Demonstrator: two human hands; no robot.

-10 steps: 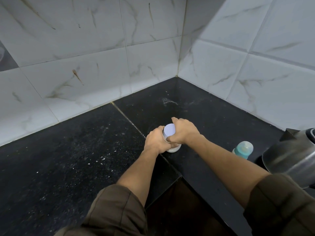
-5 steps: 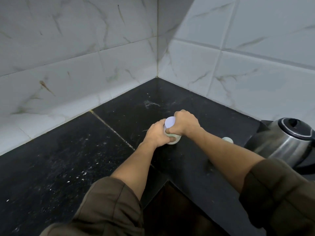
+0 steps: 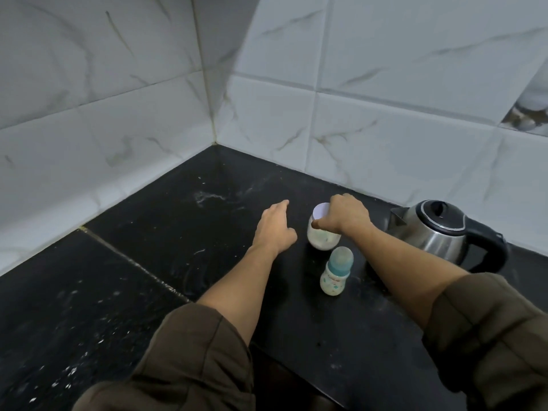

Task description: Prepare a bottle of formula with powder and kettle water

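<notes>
A small powder jar [image 3: 321, 238] with a pale lilac lid stands on the black counter [image 3: 178, 232]. My right hand [image 3: 345, 215] grips its lid from above, fingers curled round it. My left hand [image 3: 274, 228] hovers just left of the jar with fingers straight, holding nothing. A baby bottle [image 3: 335, 272] with a teal cap stands upright just in front of the jar. A steel kettle [image 3: 441, 234] with a black lid and handle sits to the right, close behind my right forearm.
White marble-look tiled walls [image 3: 118, 114] meet in a corner behind the counter. Pale specks and smears of powder lie on the dark counter to the left and behind. The counter's front edge steps inward near my left elbow.
My left hand has let go of the jar and moved left, opening. My right hand keeps hold of the lid. The view has swung right, bringing the bottle and kettle fully into sight.
</notes>
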